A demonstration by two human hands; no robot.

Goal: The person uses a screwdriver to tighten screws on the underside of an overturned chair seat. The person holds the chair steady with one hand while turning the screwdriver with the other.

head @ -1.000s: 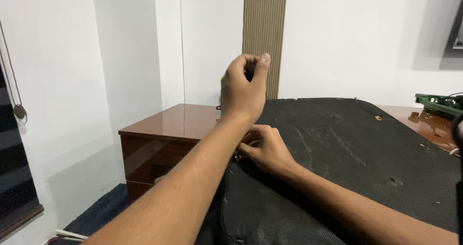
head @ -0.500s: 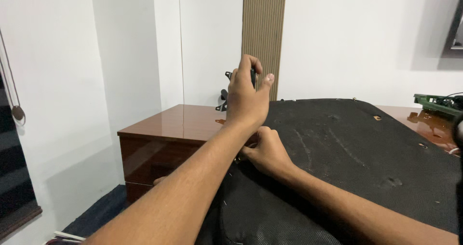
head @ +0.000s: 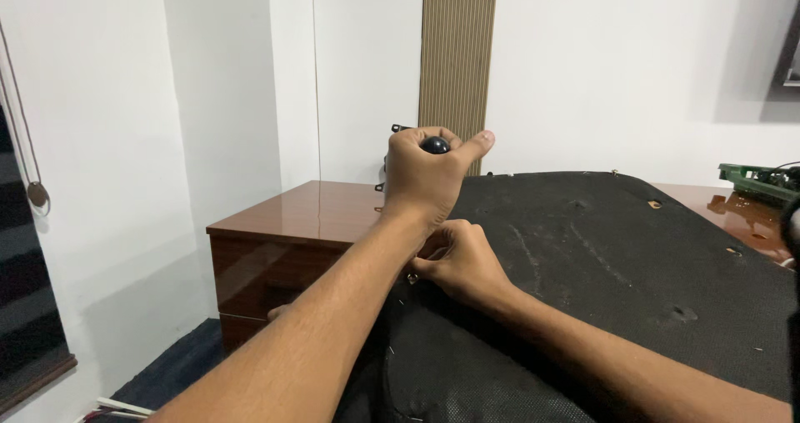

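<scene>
Hands sit near the middle of the frame, one above the other. The left hand (head: 423, 173) is up high in a tight fist, with the thumb sticking out to the right. It squeezes a tool handle with a round dark knob (head: 434, 145) that peeks out of the top of the fist. The rest of the tool is hidden inside the fist, so I cannot tell its shape. The right hand (head: 467, 263) is lower, just under the left wrist. Its fingers are curled and pinched together on the edge of a big black panel (head: 600, 248), which looks rough like felt. Something small and shiny (head: 412, 279) sits just left of those fingertips, but it is too tiny to tell what it is. So the knob is right above the pinching hand, and the two hands are close but not touching.

The black panel fills the lower right of the frame and lies on a shiny brown wooden cabinet (head: 287, 231). A green circuit board (head: 754, 180) rests at the far right edge. Behind the hands, a ribbed tan strip (head: 457, 56) runs up the white wall.
</scene>
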